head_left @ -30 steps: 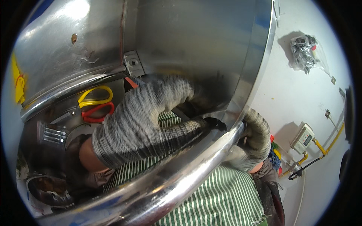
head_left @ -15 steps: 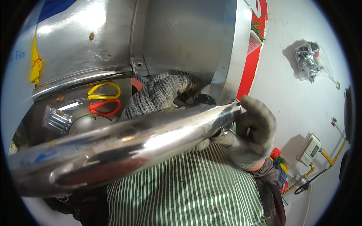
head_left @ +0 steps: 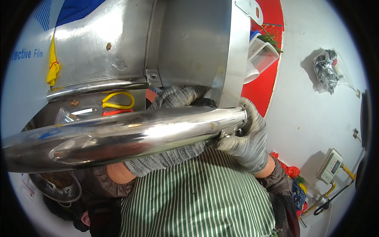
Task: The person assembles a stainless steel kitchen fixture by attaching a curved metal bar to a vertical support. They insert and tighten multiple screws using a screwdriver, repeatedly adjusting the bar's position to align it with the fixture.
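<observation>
A long shiny metal tube crosses in front of me from the left rim to its end at the right. My right hand, in a grey knit glove, is closed around that right end, its fingers by a small metal tab under the edge. My left hand, gloved too, reaches in beneath the tube, and its fingers are hidden behind it. Above the tube a darker striped knit glove shows beside a black part; I cannot tell whether it belongs to my left hand.
Behind the tube stands a steel housing. Scissors with yellow and red handles and a bag of metal pieces lie at the left. White baskets stand against red at the right. A meter hangs on the wall; a metal bowl is lower left.
The tube has come up at its left part and lies more level. My right hand has closed in around its end. More of my left wrist and glove now shows below the tube.
</observation>
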Motion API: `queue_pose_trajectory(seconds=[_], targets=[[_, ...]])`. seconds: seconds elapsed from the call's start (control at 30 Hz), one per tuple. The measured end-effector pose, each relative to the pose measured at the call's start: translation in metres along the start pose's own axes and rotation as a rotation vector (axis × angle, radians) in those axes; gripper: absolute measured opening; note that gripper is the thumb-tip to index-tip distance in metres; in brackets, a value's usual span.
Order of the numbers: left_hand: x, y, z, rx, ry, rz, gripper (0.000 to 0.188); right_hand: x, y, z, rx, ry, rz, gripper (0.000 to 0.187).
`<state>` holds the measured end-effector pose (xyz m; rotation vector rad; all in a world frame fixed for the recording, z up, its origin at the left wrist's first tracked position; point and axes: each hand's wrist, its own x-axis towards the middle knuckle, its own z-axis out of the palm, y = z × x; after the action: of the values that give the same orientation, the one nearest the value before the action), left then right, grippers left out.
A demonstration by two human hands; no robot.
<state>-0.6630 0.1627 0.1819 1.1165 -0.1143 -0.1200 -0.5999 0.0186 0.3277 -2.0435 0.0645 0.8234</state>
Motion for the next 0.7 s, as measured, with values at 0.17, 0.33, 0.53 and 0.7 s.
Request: queue_pose_trajectory(seconds=[0.17, 0.33, 0.53, 0.7], targets=[[-0.004, -0.003, 0.008, 0.001, 0.040, 0.005, 0.057, -0.003, 0.010, -0.002, -0.273, 0.140, -0.275, 0.080], [-0.033, 0.012, 0.022, -0.053, 0.155, -0.040, 0.057, 0.001, 0.015, -0.004, -0.511, 0.154, -0.721, 0.074], [-0.037, 0.053, 0.029, -0.492, 0.292, -0.268, 0.040, 0.001, 0.000, -0.002, -0.038, 0.082, -0.186, 0.082], [-0.026, 0.073, 0.027, -0.720, 0.287, -0.306, 0.037, 0.013, -0.010, -0.003, 0.193, -0.016, 0.042, 0.091]])
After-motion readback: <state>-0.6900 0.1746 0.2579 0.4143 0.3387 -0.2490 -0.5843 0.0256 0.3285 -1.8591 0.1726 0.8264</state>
